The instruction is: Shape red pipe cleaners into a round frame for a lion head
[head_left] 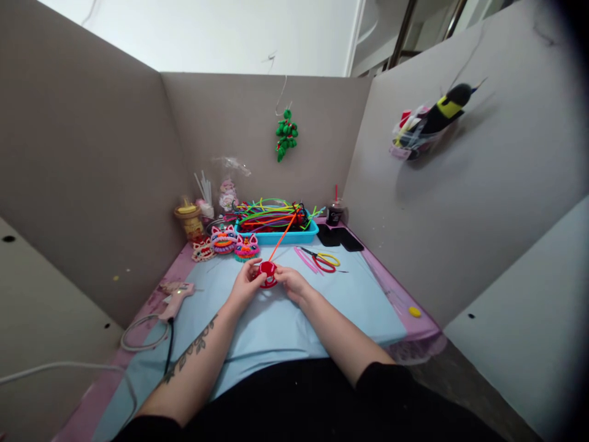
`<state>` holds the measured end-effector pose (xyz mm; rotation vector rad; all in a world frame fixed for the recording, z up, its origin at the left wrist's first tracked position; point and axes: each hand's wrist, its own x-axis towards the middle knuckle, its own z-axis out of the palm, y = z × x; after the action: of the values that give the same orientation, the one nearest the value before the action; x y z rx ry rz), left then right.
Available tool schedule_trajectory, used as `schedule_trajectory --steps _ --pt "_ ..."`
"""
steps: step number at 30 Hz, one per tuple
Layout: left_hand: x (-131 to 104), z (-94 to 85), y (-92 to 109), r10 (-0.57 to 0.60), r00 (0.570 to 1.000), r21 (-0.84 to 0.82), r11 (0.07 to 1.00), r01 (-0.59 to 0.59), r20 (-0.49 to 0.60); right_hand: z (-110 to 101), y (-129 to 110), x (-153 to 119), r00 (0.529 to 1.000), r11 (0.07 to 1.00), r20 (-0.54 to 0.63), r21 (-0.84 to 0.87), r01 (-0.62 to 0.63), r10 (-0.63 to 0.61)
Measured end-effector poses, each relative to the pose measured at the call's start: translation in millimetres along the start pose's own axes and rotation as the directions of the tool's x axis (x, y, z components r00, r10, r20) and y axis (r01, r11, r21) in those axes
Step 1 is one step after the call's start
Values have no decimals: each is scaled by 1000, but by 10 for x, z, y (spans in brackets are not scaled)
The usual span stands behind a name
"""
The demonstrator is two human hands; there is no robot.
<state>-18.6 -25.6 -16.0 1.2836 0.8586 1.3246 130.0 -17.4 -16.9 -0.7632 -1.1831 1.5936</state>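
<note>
Between my two hands, just above the blue table cover, is a small round red piece (pixel 267 274) with openings in it. My left hand (pixel 248 280) grips its left side, thumb on the front. The fingers of my right hand (pixel 291 281) pinch its right edge. An orange pipe cleaner (pixel 283 236) rises from the red piece and slants up to the right, in front of the blue basket (pixel 276 237). How it joins the red piece is hidden by size and fingers. Several colourful lion-head figures (pixel 224 239) stand beyond my left hand.
Scissors (pixel 324 259) with red and yellow handles and pink strips (pixel 309 260) lie to the right. A pink glue gun (pixel 177 299) with its cable is at left. Behind stand a tan cup (pixel 189 222) and a dark drink cup (pixel 335 212). Grey panels enclose the table.
</note>
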Motion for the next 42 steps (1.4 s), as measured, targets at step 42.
schedule_trajectory --steps 42 --pt "-10 20 34 -73 996 -100 992 77 45 -107 112 76 928 894 -190 -384 230 -321"
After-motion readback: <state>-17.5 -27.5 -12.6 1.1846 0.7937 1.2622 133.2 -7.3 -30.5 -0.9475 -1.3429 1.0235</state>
